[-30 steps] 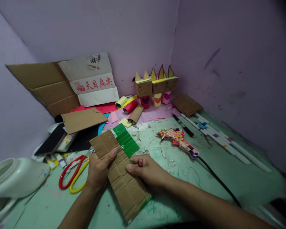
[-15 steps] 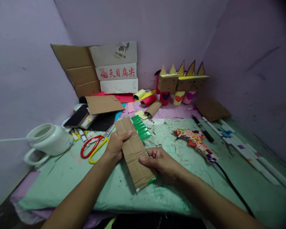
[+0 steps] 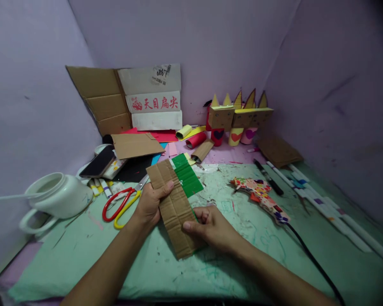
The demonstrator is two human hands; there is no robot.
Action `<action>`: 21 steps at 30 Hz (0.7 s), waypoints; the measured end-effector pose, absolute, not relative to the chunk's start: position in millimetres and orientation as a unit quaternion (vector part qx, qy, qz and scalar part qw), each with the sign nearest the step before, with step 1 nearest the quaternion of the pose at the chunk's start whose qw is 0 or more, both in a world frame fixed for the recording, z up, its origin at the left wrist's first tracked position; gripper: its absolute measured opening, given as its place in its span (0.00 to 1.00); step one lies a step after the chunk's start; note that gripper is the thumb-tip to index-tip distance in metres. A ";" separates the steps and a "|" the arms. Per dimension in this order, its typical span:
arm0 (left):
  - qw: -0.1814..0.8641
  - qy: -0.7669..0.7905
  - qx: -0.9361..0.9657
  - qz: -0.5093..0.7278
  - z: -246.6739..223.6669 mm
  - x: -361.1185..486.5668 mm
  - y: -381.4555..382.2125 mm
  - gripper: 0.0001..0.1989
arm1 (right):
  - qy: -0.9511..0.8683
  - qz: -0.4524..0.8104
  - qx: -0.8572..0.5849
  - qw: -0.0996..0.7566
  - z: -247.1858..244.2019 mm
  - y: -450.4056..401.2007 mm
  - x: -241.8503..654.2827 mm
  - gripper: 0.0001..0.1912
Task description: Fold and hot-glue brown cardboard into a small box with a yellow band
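A brown creased strip of cardboard (image 3: 175, 212) is held tilted above the table in both hands. My left hand (image 3: 151, 204) grips its left edge, thumb on the brown face. Lower on the right edge, my right hand (image 3: 210, 225) pinches it between thumb and curled fingers. A green printed face (image 3: 189, 178) shows beyond the strip's upper right edge; I cannot tell how the two parts join. Beside my left hand lie scissors (image 3: 123, 206) with one red and one yellow handle. A patterned glue gun (image 3: 261, 195) rests to the right of my right hand.
A white pot (image 3: 57, 195), a phone (image 3: 97, 161) and paper sheets lie at left. Behind stand a flattened box (image 3: 153, 102), paper rolls (image 3: 196, 140) and box-headed figures (image 3: 236, 119). Markers (image 3: 325, 204) and a black cord (image 3: 315, 263) occupy the right.
The cardboard has turned slightly in my hands, so more of the green part shows at the top and less at the bottom. The camera view has shifted a little.
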State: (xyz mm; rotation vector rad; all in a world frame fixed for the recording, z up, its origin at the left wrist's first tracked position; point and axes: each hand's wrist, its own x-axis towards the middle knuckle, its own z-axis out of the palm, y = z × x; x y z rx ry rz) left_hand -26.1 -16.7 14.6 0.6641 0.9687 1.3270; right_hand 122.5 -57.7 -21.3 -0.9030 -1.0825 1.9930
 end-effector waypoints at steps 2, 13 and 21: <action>0.624 0.424 0.292 0.587 14.7 -25.7 -17.3 0.20 | -0.424 0.761 -0.345 0.350 -21.4 -58.4 122.4 0.21; 0.615 0.419 0.305 0.594 10.2 -11.5 -28.7 0.19 | -0.438 0.651 -0.415 0.460 -4.5 -44.8 123.0 0.16; 0.627 0.418 0.273 0.598 16.7 -17.8 -28.2 0.18 | -0.426 0.679 -0.406 0.440 11.3 -45.8 131.3 0.11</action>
